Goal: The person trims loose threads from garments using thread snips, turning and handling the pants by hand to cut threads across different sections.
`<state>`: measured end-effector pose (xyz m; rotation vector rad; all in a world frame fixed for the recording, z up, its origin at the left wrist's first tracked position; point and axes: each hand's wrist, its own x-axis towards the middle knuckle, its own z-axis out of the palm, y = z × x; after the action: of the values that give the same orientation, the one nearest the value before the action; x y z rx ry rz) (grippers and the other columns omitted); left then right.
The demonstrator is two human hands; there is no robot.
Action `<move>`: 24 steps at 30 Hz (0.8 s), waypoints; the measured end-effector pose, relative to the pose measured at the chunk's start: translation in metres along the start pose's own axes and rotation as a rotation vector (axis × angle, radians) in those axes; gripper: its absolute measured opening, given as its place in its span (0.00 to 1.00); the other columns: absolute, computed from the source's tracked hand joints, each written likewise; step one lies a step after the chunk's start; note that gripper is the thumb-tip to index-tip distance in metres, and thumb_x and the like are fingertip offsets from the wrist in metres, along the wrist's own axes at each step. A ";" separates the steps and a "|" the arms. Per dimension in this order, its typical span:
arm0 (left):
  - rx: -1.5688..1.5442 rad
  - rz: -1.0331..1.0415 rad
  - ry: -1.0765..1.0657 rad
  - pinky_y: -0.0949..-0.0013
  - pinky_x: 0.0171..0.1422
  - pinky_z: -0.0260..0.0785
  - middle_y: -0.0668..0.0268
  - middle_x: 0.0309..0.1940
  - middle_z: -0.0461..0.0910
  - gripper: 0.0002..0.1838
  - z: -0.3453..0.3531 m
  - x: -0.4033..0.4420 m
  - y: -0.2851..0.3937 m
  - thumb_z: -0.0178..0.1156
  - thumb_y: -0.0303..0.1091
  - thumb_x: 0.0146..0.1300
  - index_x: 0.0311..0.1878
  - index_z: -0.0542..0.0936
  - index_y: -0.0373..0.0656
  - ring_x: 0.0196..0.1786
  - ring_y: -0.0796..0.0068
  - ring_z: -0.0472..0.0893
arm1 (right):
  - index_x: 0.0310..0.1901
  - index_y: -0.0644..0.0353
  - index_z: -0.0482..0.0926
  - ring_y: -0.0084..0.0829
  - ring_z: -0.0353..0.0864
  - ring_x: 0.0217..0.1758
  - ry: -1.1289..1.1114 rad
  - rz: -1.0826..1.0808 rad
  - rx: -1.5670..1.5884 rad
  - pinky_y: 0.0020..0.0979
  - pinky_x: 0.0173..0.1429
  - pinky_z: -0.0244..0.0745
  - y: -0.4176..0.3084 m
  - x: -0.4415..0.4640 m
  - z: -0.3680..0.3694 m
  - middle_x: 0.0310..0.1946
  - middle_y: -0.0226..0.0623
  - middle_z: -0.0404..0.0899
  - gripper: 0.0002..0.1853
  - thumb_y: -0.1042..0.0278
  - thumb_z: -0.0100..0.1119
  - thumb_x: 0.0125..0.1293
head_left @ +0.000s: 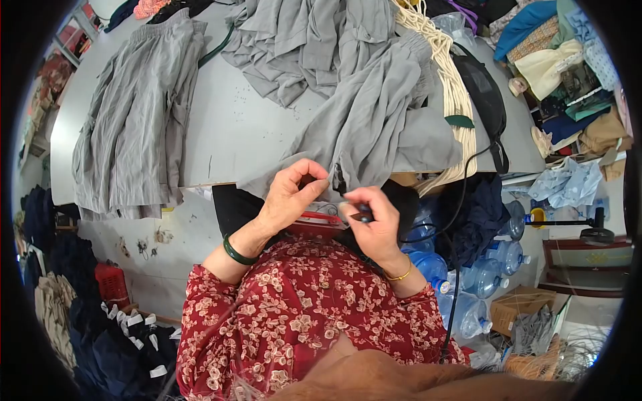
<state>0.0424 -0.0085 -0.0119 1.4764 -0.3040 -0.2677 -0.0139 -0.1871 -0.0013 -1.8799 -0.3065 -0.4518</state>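
Observation:
Grey trousers [354, 120] lie across the table, their lower end hanging at its front edge between my hands. A black piece [339, 179], perhaps a cord or toggle, shows on that end. My left hand [292, 195] is closed in a pinch just left of the black piece; whatever its fingertips hold is too small to make out. Below and to the right, my right hand [374, 222] is closed around a small dark tool [363, 215], mostly hidden by the fingers. Its kind is not clear.
On the table [221, 134] lie another grey pair of trousers [137, 113], a grey garment pile [294, 47], a bundle of cream cords [448, 73] and a black bag [483, 100]. A black cable [461, 220] hangs at right near large water bottles [481, 277]. Dark clothes [100, 347] are heaped at left.

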 end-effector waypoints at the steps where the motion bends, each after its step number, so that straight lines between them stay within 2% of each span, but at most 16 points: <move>1: 0.040 0.011 0.000 0.79 0.38 0.65 0.74 0.31 0.74 0.03 0.002 -0.001 0.001 0.59 0.23 0.62 0.39 0.76 0.39 0.34 0.87 0.71 | 0.40 0.62 0.77 0.22 0.76 0.30 -0.050 0.011 0.017 0.23 0.32 0.70 0.000 0.001 0.004 0.31 0.32 0.76 0.11 0.78 0.67 0.56; 3: 0.122 0.037 0.003 0.78 0.39 0.66 0.72 0.31 0.75 0.04 0.006 -0.003 0.006 0.59 0.22 0.61 0.39 0.76 0.38 0.34 0.85 0.72 | 0.41 0.62 0.77 0.23 0.77 0.31 -0.057 0.028 0.061 0.23 0.33 0.71 -0.003 0.002 0.005 0.31 0.32 0.76 0.12 0.77 0.68 0.56; 4: 0.202 0.153 -0.001 0.80 0.42 0.66 0.75 0.32 0.74 0.03 0.008 -0.002 0.002 0.58 0.21 0.62 0.39 0.75 0.39 0.35 0.88 0.71 | 0.41 0.62 0.77 0.23 0.77 0.31 -0.053 0.016 0.061 0.23 0.34 0.71 -0.003 0.002 0.003 0.30 0.32 0.76 0.12 0.78 0.68 0.56; 7: 0.368 0.279 0.006 0.79 0.43 0.67 0.75 0.32 0.74 0.03 0.008 0.000 0.001 0.58 0.21 0.62 0.38 0.75 0.38 0.36 0.87 0.72 | 0.43 0.63 0.76 0.22 0.75 0.31 -0.015 -0.018 0.068 0.23 0.36 0.71 0.003 -0.001 -0.003 0.31 0.32 0.76 0.13 0.79 0.66 0.56; 9: 0.274 0.173 -0.001 0.78 0.42 0.66 0.73 0.32 0.74 0.04 0.008 0.000 -0.002 0.55 0.24 0.65 0.42 0.74 0.39 0.36 0.85 0.72 | 0.44 0.63 0.76 0.20 0.74 0.31 0.104 0.037 0.097 0.23 0.36 0.71 0.011 -0.002 -0.001 0.32 0.32 0.76 0.13 0.80 0.65 0.57; 10: 0.189 0.094 0.004 0.77 0.41 0.66 0.73 0.33 0.74 0.04 0.011 0.000 -0.001 0.55 0.25 0.66 0.43 0.74 0.39 0.36 0.85 0.72 | 0.46 0.64 0.75 0.18 0.75 0.36 0.123 0.119 0.157 0.22 0.40 0.72 0.014 0.002 0.000 0.35 0.32 0.76 0.13 0.80 0.63 0.59; 11: 0.105 0.016 0.001 0.77 0.41 0.66 0.72 0.33 0.74 0.05 0.014 0.002 0.001 0.54 0.27 0.67 0.45 0.73 0.38 0.36 0.84 0.72 | 0.50 0.64 0.74 0.19 0.77 0.42 0.089 0.172 0.235 0.22 0.46 0.73 0.013 0.007 0.001 0.39 0.32 0.77 0.13 0.77 0.60 0.64; 12: 0.072 0.000 0.041 0.73 0.40 0.69 0.64 0.33 0.77 0.10 0.016 0.004 0.005 0.56 0.32 0.67 0.45 0.73 0.36 0.35 0.80 0.75 | 0.52 0.64 0.74 0.20 0.77 0.44 0.000 0.257 0.334 0.23 0.48 0.73 0.017 0.010 0.003 0.41 0.31 0.77 0.13 0.75 0.57 0.66; 14: 0.241 0.005 0.087 0.75 0.39 0.68 0.65 0.33 0.77 0.13 0.018 0.009 0.004 0.58 0.33 0.65 0.48 0.73 0.34 0.35 0.80 0.74 | 0.54 0.64 0.74 0.19 0.77 0.47 -0.169 0.403 0.572 0.23 0.50 0.73 0.024 0.012 0.007 0.45 0.31 0.77 0.13 0.69 0.51 0.72; 17: 0.352 0.025 0.052 0.74 0.39 0.69 0.67 0.33 0.77 0.13 0.013 0.015 0.001 0.59 0.32 0.64 0.46 0.75 0.34 0.34 0.80 0.73 | 0.51 0.63 0.76 0.14 0.74 0.40 -0.112 0.336 0.548 0.19 0.42 0.71 0.031 0.012 0.005 0.39 0.27 0.79 0.11 0.70 0.54 0.70; 19: 0.312 -0.024 0.038 0.73 0.42 0.70 0.67 0.35 0.78 0.11 -0.006 0.021 0.012 0.59 0.30 0.62 0.46 0.77 0.34 0.37 0.79 0.75 | 0.49 0.63 0.77 0.12 0.72 0.36 0.051 0.272 0.434 0.18 0.40 0.69 0.032 0.015 -0.002 0.36 0.25 0.79 0.10 0.71 0.56 0.68; 20: 0.535 0.186 0.166 0.73 0.46 0.71 0.66 0.37 0.79 0.12 -0.022 0.024 0.035 0.58 0.27 0.63 0.48 0.77 0.34 0.40 0.78 0.77 | 0.46 0.63 0.77 0.12 0.71 0.34 0.114 0.252 0.304 0.17 0.40 0.68 0.038 0.016 -0.011 0.35 0.24 0.78 0.08 0.73 0.58 0.67; 21: 0.164 0.354 0.209 0.72 0.50 0.71 0.64 0.39 0.80 0.11 -0.062 0.039 0.036 0.56 0.25 0.63 0.49 0.77 0.34 0.43 0.75 0.78 | 0.46 0.63 0.77 0.12 0.70 0.35 0.190 0.254 0.430 0.17 0.41 0.67 0.043 0.017 -0.015 0.35 0.23 0.77 0.08 0.74 0.58 0.66; 22: 0.368 0.457 0.335 0.73 0.48 0.70 0.64 0.39 0.80 0.10 -0.087 0.046 0.082 0.55 0.26 0.65 0.47 0.77 0.35 0.43 0.76 0.77 | 0.46 0.63 0.77 0.13 0.70 0.36 0.254 0.196 0.357 0.17 0.43 0.67 0.042 0.020 -0.023 0.35 0.23 0.76 0.08 0.74 0.58 0.66; 23: 0.859 0.490 0.497 0.74 0.47 0.69 0.66 0.38 0.80 0.09 -0.112 0.051 0.134 0.54 0.29 0.67 0.45 0.79 0.35 0.42 0.79 0.76 | 0.46 0.63 0.76 0.13 0.70 0.37 0.316 0.137 0.287 0.17 0.44 0.67 0.041 0.022 -0.031 0.36 0.24 0.76 0.08 0.74 0.59 0.66; 24: 0.788 0.440 0.623 0.74 0.46 0.68 0.67 0.36 0.80 0.10 -0.151 0.068 0.151 0.54 0.31 0.67 0.44 0.79 0.34 0.40 0.79 0.76 | 0.46 0.63 0.76 0.13 0.70 0.38 0.351 0.135 0.287 0.17 0.45 0.67 0.043 0.023 -0.037 0.37 0.24 0.76 0.08 0.74 0.59 0.66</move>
<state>0.1586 0.1198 0.1310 2.1131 -0.2216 0.7404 0.0184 -0.2368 -0.0158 -1.4991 -0.0072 -0.6015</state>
